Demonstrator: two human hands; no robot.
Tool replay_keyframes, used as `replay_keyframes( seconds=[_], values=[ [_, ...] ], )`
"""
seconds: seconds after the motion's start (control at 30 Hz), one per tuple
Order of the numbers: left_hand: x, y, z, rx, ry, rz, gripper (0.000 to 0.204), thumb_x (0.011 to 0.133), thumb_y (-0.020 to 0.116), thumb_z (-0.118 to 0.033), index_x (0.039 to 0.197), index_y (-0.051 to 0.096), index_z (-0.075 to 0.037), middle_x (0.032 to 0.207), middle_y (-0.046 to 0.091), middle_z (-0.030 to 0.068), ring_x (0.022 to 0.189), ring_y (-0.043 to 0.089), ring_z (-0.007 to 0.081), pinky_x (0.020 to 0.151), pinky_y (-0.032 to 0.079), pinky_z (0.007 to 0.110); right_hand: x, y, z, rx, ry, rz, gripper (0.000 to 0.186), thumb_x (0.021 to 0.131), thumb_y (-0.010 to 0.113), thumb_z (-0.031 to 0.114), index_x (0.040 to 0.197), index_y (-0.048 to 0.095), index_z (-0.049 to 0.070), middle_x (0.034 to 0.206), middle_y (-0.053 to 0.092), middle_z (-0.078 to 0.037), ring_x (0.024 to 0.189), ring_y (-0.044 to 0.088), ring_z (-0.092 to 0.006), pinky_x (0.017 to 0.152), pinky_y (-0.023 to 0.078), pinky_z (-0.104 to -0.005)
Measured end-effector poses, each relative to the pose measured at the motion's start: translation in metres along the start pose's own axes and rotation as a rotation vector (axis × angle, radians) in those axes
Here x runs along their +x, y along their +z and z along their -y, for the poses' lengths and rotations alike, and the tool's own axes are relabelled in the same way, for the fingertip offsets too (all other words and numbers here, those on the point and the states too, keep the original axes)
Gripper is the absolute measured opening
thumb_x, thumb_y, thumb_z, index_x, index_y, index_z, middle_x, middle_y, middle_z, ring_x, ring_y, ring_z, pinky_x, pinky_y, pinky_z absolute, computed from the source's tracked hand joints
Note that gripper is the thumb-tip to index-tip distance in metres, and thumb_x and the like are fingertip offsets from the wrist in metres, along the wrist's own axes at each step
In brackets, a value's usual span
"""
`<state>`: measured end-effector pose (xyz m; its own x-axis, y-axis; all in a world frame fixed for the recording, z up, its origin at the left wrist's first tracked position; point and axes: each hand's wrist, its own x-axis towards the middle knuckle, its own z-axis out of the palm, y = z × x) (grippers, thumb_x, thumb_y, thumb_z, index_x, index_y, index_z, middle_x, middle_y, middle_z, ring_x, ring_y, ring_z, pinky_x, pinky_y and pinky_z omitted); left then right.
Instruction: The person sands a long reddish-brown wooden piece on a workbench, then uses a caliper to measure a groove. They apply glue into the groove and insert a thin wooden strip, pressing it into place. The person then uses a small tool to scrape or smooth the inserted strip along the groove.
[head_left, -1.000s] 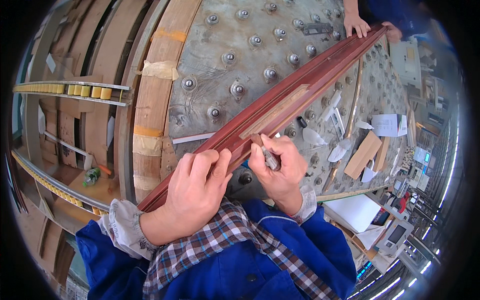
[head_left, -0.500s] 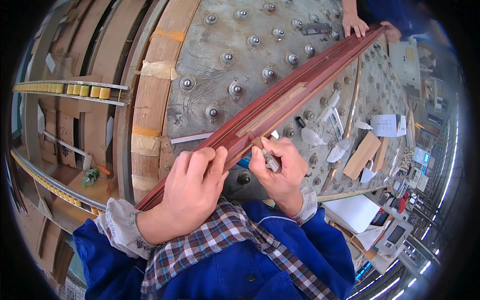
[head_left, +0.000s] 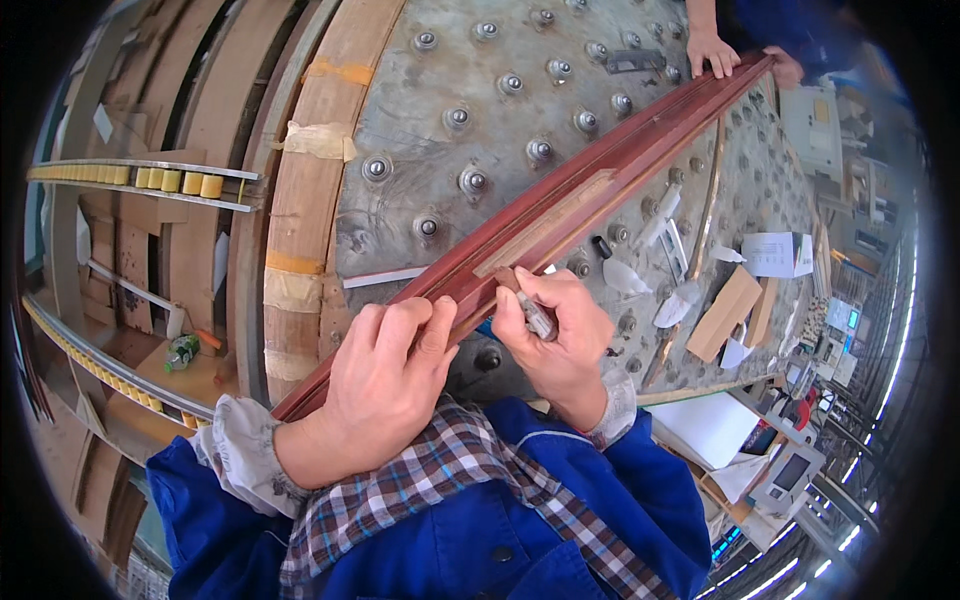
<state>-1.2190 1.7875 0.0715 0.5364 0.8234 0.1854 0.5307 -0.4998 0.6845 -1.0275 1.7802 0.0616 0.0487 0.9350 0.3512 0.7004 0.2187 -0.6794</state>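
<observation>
A long reddish-brown profile bar with grooves runs slantwise from my lap to the far right, with a paler strip along its face. My left hand is closed over the near part of the bar, thumb and fingers pressed on its edge. Between the thumb and fingers of my right hand is a short marker pen, grey-bodied with a brown end. That brown end meets the bar's edge just beyond my left fingers. At the far end, another person's hand rests on the bar.
Under the bar lies a grey metal table studded with ball rollers, its left edge a taped wooden beam. Cardboard pieces, a white box, a small black cap-like piece and plastic scraps lie right. Roller rails stand left.
My right hand has shifted very slightly left with the marker pen, its brown end still against the bar. The left hand and the bar stay nearly where they were.
</observation>
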Motion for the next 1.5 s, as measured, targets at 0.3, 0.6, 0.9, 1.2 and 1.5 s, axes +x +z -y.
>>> replay_keyframes(
  seconds=[0.3,0.6,0.9,1.2,1.5],
  values=[
    [-0.001,0.001,-0.002,0.020,0.002,-0.006,0.058,0.068,0.077,-0.002,0.122,0.058,0.005,0.105,0.054,0.0155,0.082,0.053,0.0315,0.068,0.047,0.040,0.003,0.000,0.002,-0.009,-0.031,0.019,0.026,0.073,0.080,0.002,0.093,0.065,0.000,0.067,0.063,-0.010,0.053,0.061,-0.0209,0.049,0.048,-0.0306],
    [-0.001,0.002,0.000,0.089,0.027,-0.015,0.052,0.071,0.075,-0.008,0.119,0.059,0.006,0.104,0.052,0.0136,0.083,0.053,0.0288,0.072,0.048,0.036,-0.004,0.001,-0.001,0.012,-0.016,-0.024,0.024,0.073,0.080,0.002,0.093,0.066,0.000,0.069,0.064,-0.010,0.056,0.062,-0.0225,0.051,0.049,-0.0298],
    [0.000,-0.003,-0.003,-0.031,0.004,0.007,0.058,0.073,0.075,0.000,0.127,0.055,0.005,0.105,0.054,0.0166,0.085,0.054,0.0335,0.070,0.047,0.040,-0.046,-0.023,-0.016,0.034,0.183,-0.184,0.025,0.079,0.077,0.003,0.099,0.063,-0.001,0.077,0.068,-0.010,0.062,0.063,-0.0128,0.055,0.049,-0.0256],
    [-0.002,0.001,-0.003,-0.004,0.007,-0.033,0.057,0.073,0.075,0.000,0.126,0.056,0.003,0.104,0.055,0.0164,0.084,0.055,0.0324,0.068,0.048,0.040,-0.062,-0.024,-0.051,-0.523,0.049,-0.070,0.022,0.075,0.078,0.009,0.094,0.068,0.008,0.096,0.067,-0.008,0.081,0.060,-0.0241,0.061,0.046,-0.0338],
    [-0.002,-0.002,-0.001,0.019,0.050,-0.049,0.050,0.075,0.074,-0.005,0.120,0.057,0.006,0.104,0.052,0.0146,0.089,0.055,0.0316,0.075,0.048,0.039,0.010,-0.012,0.007,-0.334,-0.141,-0.103,0.027,0.071,0.082,0.008,0.070,0.055,0.010,0.059,0.047,-0.003,0.050,0.049,-0.0207,0.048,0.037,-0.0339]
  ],
)
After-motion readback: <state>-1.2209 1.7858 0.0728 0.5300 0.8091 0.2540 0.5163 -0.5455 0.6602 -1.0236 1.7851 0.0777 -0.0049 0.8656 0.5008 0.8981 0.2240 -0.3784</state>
